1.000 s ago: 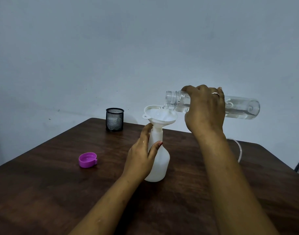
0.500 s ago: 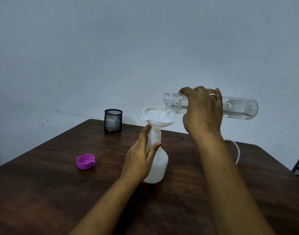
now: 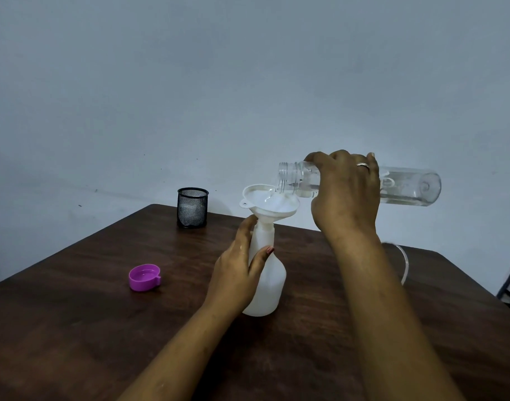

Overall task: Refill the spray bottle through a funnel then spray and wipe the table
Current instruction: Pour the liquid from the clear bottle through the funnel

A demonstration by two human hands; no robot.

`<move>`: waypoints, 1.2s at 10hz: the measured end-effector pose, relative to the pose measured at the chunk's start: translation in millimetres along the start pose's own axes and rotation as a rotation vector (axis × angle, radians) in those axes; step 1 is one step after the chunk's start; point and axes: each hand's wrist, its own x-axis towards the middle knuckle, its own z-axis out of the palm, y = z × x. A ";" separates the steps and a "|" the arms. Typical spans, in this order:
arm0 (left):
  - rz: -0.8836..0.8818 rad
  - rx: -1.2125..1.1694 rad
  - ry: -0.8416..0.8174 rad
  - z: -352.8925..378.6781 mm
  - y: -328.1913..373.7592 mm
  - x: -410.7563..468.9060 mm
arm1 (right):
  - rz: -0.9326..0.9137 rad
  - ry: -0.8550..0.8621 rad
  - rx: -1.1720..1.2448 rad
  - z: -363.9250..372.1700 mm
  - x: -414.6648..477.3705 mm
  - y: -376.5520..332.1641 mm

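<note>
A white spray bottle [image 3: 269, 285] without its head stands upright in the middle of the dark wooden table [image 3: 74, 328]. A white funnel [image 3: 269, 202] sits in its neck. My left hand [image 3: 239, 270] grips the bottle's neck and shoulder. My right hand [image 3: 345, 195] holds a clear water bottle [image 3: 407, 185] nearly level, mouth over the funnel's right rim. Water runs from the mouth into the funnel. A little water lies along the clear bottle's lower side.
A purple cap [image 3: 144, 277] lies on the table left of the spray bottle. A black mesh cup [image 3: 192, 207] stands at the far edge by the wall. A thin white tube [image 3: 404, 261] curves behind my right forearm.
Both hands and both bottles hold almost the same pose. The clear bottle's mouth has dipped slightly lower over the funnel as the pouring goes on.
</note>
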 end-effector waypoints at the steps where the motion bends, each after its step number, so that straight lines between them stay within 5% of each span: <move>1: 0.003 0.005 -0.001 -0.3 -0.1 -0.2 | -0.001 0.002 -0.007 -0.2 0.2 -0.2; 12: -0.081 -0.184 0.043 -2.4 -1.9 -0.6 | -0.018 0.046 -0.007 -0.9 -0.9 -0.2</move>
